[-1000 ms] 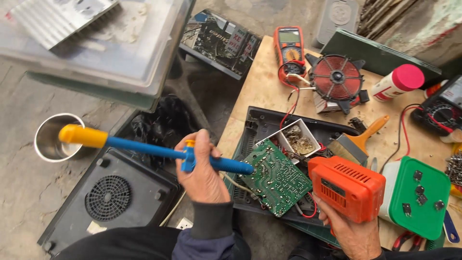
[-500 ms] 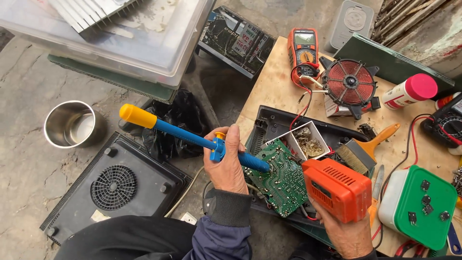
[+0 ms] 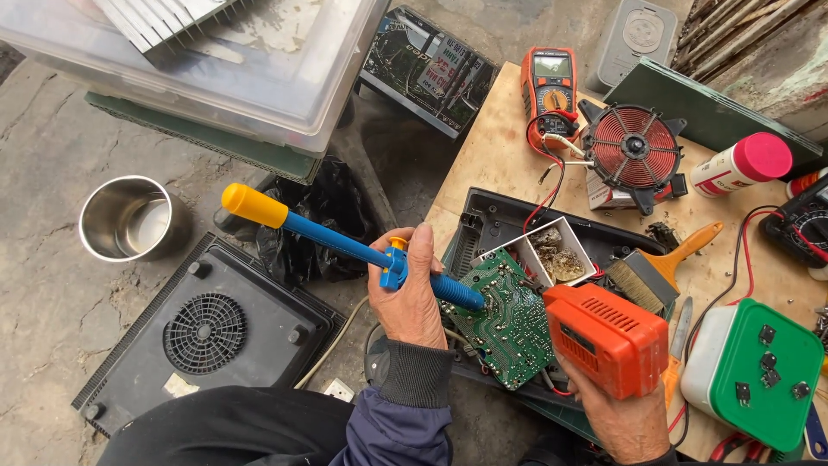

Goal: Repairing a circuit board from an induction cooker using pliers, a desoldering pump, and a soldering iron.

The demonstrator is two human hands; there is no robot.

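Above everything sits a big clear plastic storage tub [image 3: 216, 69], resting on a dark green slab at the top left. Below it, on the bare concrete, we see a black plastic cooker base with a round fan grille [image 3: 207, 332], and just beside that a shiny steel cup [image 3: 129, 217]. To the right stretches a pale plywood worktop [image 3: 492, 147], and on it lies an open black plastic housing [image 3: 500, 220]. At the far right stands a green-lidded white tub [image 3: 759, 371], with small dark parts scattered on its lid.

Our right hand [image 3: 617, 414] is wrapped fully around an orange blocky soldering gun [image 3: 604, 338], whose nose meets the green printed circuit board [image 3: 509, 324]. That board rests tilted over the housing, between our two hands. Farther back on the worktop lie a red copper induction coil on a black spoked frame [image 3: 634, 147] and an orange handheld multimeter [image 3: 550, 86].

Our left hand [image 3: 414, 293] closes around a blue desoldering pump with a yellow plunger knob [image 3: 336, 242], thumb over its yellow button, the tip touching the board's upper left edge. Just behind the board sits a small white square tray [image 3: 552, 250] of scraps, and an orange-handled brush [image 3: 664, 267] lies to its right.
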